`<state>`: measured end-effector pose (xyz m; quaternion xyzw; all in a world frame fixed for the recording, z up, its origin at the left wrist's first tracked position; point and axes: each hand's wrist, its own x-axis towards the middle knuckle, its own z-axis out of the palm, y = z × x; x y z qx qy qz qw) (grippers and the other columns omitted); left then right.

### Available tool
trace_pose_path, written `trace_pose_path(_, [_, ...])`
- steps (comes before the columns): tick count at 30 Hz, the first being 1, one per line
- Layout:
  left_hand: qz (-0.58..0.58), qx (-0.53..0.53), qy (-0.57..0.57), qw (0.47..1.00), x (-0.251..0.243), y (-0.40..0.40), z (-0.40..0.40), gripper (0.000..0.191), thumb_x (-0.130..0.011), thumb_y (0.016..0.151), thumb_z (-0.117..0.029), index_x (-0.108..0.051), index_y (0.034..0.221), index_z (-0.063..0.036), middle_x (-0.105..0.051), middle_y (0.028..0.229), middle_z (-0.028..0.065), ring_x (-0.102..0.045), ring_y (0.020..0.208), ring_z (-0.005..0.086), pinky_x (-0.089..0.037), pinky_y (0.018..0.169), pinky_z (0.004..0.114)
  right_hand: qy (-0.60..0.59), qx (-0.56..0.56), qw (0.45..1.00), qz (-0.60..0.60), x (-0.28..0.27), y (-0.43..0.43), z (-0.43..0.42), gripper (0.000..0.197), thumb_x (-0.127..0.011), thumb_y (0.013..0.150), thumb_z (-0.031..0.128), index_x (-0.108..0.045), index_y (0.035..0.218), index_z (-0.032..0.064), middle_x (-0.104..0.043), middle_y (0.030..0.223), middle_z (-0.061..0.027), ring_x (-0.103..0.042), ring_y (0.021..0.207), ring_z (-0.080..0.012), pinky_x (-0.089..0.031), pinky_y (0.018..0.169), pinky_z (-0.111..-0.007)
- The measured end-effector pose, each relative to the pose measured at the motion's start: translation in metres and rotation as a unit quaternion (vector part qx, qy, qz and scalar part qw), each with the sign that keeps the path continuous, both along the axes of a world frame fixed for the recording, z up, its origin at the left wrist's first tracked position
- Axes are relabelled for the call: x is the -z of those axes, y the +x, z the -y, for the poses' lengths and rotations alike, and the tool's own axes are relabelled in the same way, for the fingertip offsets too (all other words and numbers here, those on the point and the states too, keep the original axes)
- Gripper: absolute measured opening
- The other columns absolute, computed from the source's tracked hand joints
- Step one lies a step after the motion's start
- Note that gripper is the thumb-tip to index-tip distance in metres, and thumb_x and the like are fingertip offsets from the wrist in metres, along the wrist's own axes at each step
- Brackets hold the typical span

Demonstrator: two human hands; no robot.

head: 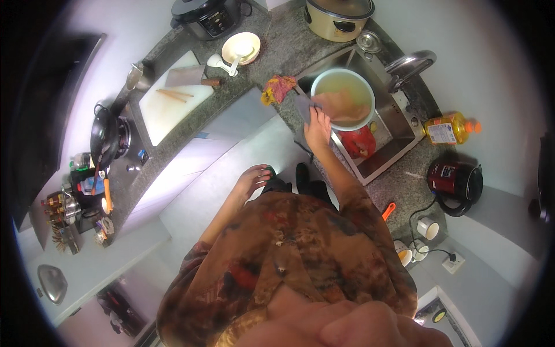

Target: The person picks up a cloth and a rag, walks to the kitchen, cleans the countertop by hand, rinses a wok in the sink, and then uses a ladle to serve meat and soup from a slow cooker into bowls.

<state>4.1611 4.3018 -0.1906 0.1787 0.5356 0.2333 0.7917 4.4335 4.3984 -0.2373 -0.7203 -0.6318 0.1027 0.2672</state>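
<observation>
My right hand (318, 130) is at the near edge of the steel sink (392, 154), with its fingers on a grey cloth (305, 107) draped there. Just beyond the fingertips stands a round white basin (372, 93) inside the sink. Cloudy water fills it, and a broad pale pink slab, apparently raw meat (344, 105), lies partly under the surface. Beneath the basin's near side is a crumpled red plastic bag (357, 143). Over the floor in front of my body, my left hand (252, 180) hangs with nothing in it and its fingers loosely spread.
Left of the sink lies a crumpled red-and-yellow cloth (278, 89). A cleaver (186, 76) and chopsticks (173, 94) rest on a white cutting board (158, 119). A faucet (409, 69), yellow bottle (446, 129) and electric kettle (453, 180) line the sink's far and right sides.
</observation>
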Motion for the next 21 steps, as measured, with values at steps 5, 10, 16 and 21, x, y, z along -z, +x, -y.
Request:
trace_pose_path(5, [-0.041, -0.009, 0.02, 0.999, 0.021, -0.014, 0.012, 0.035, -0.055, 0.09, -0.019, -0.055, 0.123, -0.0071, -0.063, 0.11, 0.0062, -0.06, 0.095, 0.0157, -0.047, 0.084, 0.031, -0.06, -0.103, 0.993, 0.002, -0.01, 0.044, 0.115, 0.059, -0.068, 0.074, 0.009, -0.047, 0.13, 0.0052, -0.044, 0.135, -0.0146, -0.04, 0.123, -0.0378, -0.033, 0.104, -0.047])
trace_pose_path(10, [-0.136, 0.043, 0.147, 0.979, 0.041, -0.01, -0.036, 0.032, -0.052, 0.091, -0.009, -0.055, 0.122, -0.0057, -0.063, 0.107, 0.0041, -0.059, 0.087, 0.0123, -0.049, 0.077, 0.028, -0.102, -0.099, 0.99, 0.024, -0.008, 0.069, 0.188, 0.059, -0.068, 0.071, 0.009, -0.048, 0.126, 0.0027, -0.044, 0.135, -0.0154, -0.04, 0.123, -0.0387, -0.033, 0.104, -0.048])
trace_pose_path(16, [-0.374, 0.114, 0.549, 0.739, 0.025, 0.052, -0.193, 0.033, -0.063, 0.081, -0.011, -0.061, 0.114, -0.0078, -0.063, 0.101, 0.0137, -0.061, 0.088, 0.0301, -0.049, 0.079, 0.038, -0.099, -0.081, 0.991, 0.029, -0.007, 0.034, 0.124, 0.059, -0.07, 0.071, 0.009, -0.048, 0.126, 0.0049, -0.043, 0.135, -0.0145, -0.039, 0.124, -0.037, -0.032, 0.104, -0.048])
trace_pose_path(21, [-0.539, 0.176, 0.545, 0.618, 0.023, 0.102, -0.276, 0.038, -0.072, 0.074, -0.019, -0.062, 0.108, -0.0071, -0.061, 0.107, 0.0162, -0.057, 0.101, 0.0359, -0.046, 0.086, 0.043, -0.06, -0.052, 0.996, 0.031, -0.002, -0.01, 0.03, 0.059, -0.07, 0.07, 0.009, -0.05, 0.126, 0.0073, -0.043, 0.135, -0.013, -0.041, 0.123, -0.036, -0.034, 0.103, -0.048])
